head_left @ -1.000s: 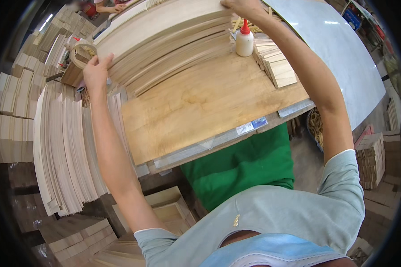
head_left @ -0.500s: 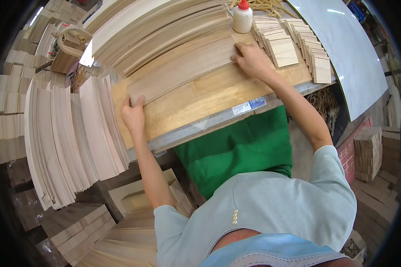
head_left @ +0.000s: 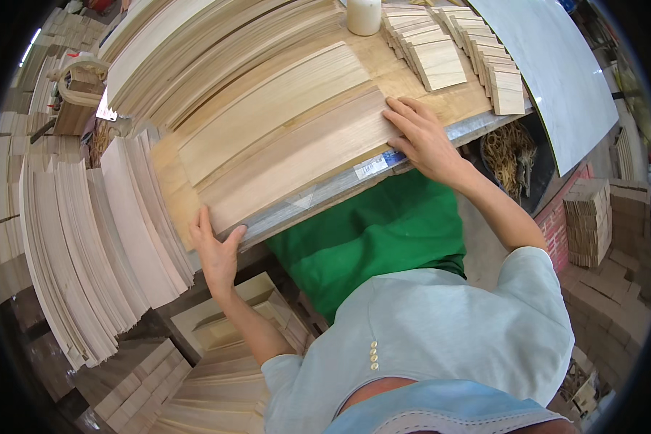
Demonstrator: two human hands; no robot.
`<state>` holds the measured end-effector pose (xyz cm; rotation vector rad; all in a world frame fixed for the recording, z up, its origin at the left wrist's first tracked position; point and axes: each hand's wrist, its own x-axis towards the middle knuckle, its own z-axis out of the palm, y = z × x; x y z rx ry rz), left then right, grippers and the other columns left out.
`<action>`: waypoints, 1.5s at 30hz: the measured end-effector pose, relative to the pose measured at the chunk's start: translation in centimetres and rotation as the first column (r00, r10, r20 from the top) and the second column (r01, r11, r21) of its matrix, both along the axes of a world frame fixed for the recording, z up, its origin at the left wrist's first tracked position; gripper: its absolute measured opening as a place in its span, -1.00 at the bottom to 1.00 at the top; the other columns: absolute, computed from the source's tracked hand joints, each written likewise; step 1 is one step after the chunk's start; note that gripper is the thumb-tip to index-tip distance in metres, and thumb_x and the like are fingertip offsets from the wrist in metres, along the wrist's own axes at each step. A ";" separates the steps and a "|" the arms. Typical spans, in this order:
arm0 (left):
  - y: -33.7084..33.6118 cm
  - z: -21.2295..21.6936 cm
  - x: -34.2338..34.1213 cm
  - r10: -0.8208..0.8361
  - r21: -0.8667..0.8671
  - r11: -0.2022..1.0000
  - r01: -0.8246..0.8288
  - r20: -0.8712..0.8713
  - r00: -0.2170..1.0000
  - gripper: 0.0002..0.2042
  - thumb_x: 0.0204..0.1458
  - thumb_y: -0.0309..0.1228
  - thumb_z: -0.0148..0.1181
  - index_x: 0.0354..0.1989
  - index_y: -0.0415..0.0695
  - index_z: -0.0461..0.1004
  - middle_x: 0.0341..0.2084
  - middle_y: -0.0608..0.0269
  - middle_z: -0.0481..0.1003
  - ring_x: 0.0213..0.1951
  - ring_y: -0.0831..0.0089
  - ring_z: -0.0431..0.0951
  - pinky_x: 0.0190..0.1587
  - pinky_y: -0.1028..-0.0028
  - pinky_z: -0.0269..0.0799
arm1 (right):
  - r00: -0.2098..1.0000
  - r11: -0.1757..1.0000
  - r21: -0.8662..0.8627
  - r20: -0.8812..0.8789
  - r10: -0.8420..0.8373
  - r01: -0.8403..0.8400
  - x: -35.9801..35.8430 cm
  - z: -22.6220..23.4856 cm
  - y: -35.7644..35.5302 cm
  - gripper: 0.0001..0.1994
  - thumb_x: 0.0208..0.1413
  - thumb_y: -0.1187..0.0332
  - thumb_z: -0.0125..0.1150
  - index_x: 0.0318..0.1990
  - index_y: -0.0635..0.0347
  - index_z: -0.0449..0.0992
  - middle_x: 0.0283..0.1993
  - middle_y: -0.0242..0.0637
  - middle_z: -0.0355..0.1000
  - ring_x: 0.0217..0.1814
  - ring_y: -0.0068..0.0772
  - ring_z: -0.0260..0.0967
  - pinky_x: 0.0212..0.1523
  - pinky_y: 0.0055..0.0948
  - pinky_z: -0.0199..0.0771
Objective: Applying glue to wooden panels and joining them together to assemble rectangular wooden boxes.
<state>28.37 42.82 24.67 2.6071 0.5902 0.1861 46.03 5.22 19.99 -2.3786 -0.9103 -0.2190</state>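
A long, thin pinkish wooden board (head_left: 304, 158) lies along the front edge of the worktable, slightly slanted. My left hand (head_left: 218, 253) grips its left end, with the thumb at the near corner and the fingers around the far corner. At the right end my right hand (head_left: 427, 141) holds it, fingers over the end and thumb by the near edge. Behind it, and parallel, rests a second, paler board (head_left: 275, 108) that neither hand touches. Both lie on a yellowish wooden panel (head_left: 168, 170).
Stacked long boards (head_left: 231, 61) stand at the back, and another stack (head_left: 72, 246) is at the left. A white bottle (head_left: 363, 17) and overlapping rows of small wood pieces (head_left: 441, 64) sit at the back right. A grey sheet (head_left: 557, 79) lies beyond.
Both hands have drawn the pinkish board toward me, to the table's front edge. The paler board behind it now shows in full. The view has shifted slightly.
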 end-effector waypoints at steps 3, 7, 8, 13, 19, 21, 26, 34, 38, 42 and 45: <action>2.3 -0.5 0.8 0.003 -0.168 0.986 0.003 0.034 0.999 -0.26 -0.16 -0.41 0.41 0.25 -0.30 0.22 0.09 0.02 0.22 0.11 0.17 0.27 0.21 0.33 0.17 | 0.999 1.000 0.026 -0.050 0.019 -0.017 1.2 -0.6 0.2 -0.47 -0.06 0.42 0.30 0.11 0.36 0.35 0.25 0.00 0.25 0.28 0.08 0.15 0.25 -0.13 0.20; 2.2 1.2 2.2 -0.063 -0.148 0.987 0.063 0.003 0.998 -0.13 -0.27 -0.46 0.44 0.32 -0.24 0.14 0.27 -0.09 0.09 0.30 0.07 0.10 0.34 0.28 -0.01 | 0.990 0.995 0.060 -0.109 0.089 -0.083 2.3 -0.2 0.0 -0.34 -0.10 0.37 0.36 0.20 0.34 0.26 0.32 0.00 0.16 0.37 0.08 0.06 0.32 -0.15 0.13; 2.1 1.5 2.5 -0.117 -0.048 0.992 0.116 -0.010 0.993 -0.09 -0.30 -0.47 0.44 0.34 -0.22 0.10 0.34 -0.12 0.02 0.36 0.06 0.03 0.38 0.27 -0.08 | 0.984 0.993 0.056 -0.139 0.111 -0.104 2.5 0.0 0.0 -0.27 -0.11 0.33 0.37 0.25 0.33 0.21 0.35 0.01 0.12 0.41 0.07 0.00 0.36 -0.16 0.08; 2.5 1.1 3.8 -0.185 -0.105 0.978 0.179 -0.051 0.981 -0.04 -0.31 -0.48 0.44 0.37 -0.23 0.04 0.39 -0.14 -0.09 0.42 0.11 -0.10 0.41 0.29 -0.19 | 0.961 0.989 -0.051 -0.248 0.125 -0.142 4.5 0.1 0.4 -0.11 -0.12 0.24 0.40 0.34 0.36 0.03 0.42 0.07 -0.04 0.51 0.01 -0.21 0.45 -0.19 -0.13; 3.1 0.3 3.9 -0.182 -0.132 0.976 0.174 -0.048 0.982 -0.05 -0.29 -0.48 0.43 0.37 -0.23 0.02 0.39 -0.10 -0.06 0.42 0.14 -0.10 0.42 0.31 -0.22 | 0.957 0.987 -0.078 -0.267 0.117 -0.142 4.4 -0.2 0.9 -0.07 -0.10 0.20 0.38 0.35 0.42 -0.04 0.45 0.11 -0.14 0.54 -0.02 -0.31 0.49 -0.21 -0.21; 2.8 0.4 4.0 -0.180 -0.141 0.975 0.172 -0.043 0.983 -0.05 -0.29 -0.48 0.42 0.37 -0.23 0.03 0.40 -0.09 -0.07 0.43 0.14 -0.11 0.42 0.31 -0.23 | 0.960 0.988 -0.050 -0.248 0.127 -0.144 4.4 -0.2 0.7 -0.11 -0.06 0.20 0.36 0.34 0.42 -0.01 0.44 0.10 -0.10 0.54 -0.02 -0.29 0.48 -0.21 -0.23; 2.5 0.5 3.4 -0.162 -0.133 0.978 0.162 0.011 0.987 -0.10 -0.20 -0.47 0.37 0.38 -0.19 0.02 0.41 -0.03 -0.08 0.43 0.16 -0.13 0.41 0.30 -0.23 | 0.955 0.975 0.196 -0.293 -0.044 0.105 5.7 1.2 -1.7 -0.30 0.04 0.20 0.30 0.28 0.33 0.18 0.35 0.04 0.12 0.42 -0.07 0.03 0.39 -0.26 0.01; -2.5 0.6 6.4 -0.160 -0.029 0.984 0.178 0.322 0.933 -0.49 0.01 -0.49 0.25 0.19 -0.20 0.33 0.23 0.03 0.28 0.28 0.15 0.21 0.32 0.28 0.05 | 0.933 0.905 0.250 0.021 -0.360 0.343 14.8 3.0 -0.1 -0.35 -0.02 0.14 0.34 0.19 0.29 0.32 0.14 -0.01 0.38 0.21 -0.05 0.29 0.25 -0.23 0.22; -5.3 0.6 6.7 -0.221 -0.073 0.962 0.261 0.348 0.911 -0.57 0.04 -0.50 0.22 0.13 -0.21 0.40 0.19 0.05 0.33 0.25 0.16 0.27 0.28 0.28 0.13 | 0.925 0.924 0.054 0.020 -0.380 0.378 19.5 3.5 2.6 -0.33 -0.18 0.11 0.43 0.06 0.34 0.39 0.02 0.07 0.41 0.13 0.07 0.32 0.20 -0.14 0.25; -6.1 0.7 5.2 -0.190 -0.150 0.958 0.245 0.309 0.932 -0.60 0.04 -0.51 0.22 0.10 -0.22 0.42 0.16 0.06 0.36 0.24 0.17 0.29 0.26 0.29 0.17 | 0.924 0.924 -0.022 -0.029 -0.381 0.381 21.3 2.5 3.1 -0.37 -0.20 0.04 0.44 -0.08 0.35 0.40 -0.05 0.06 0.45 0.13 0.01 0.30 0.13 -0.17 0.29; -6.4 0.7 4.4 -0.163 -0.226 0.945 0.238 0.305 0.938 -0.61 0.03 -0.52 0.22 0.08 -0.23 0.44 0.15 0.07 0.38 0.23 0.17 0.31 0.24 0.30 0.21 | 0.918 0.918 0.016 -0.041 -0.395 0.396 21.3 2.4 3.7 -0.39 -0.22 0.05 0.45 -0.12 0.35 0.41 -0.09 0.05 0.47 0.06 0.04 0.35 0.09 -0.18 0.33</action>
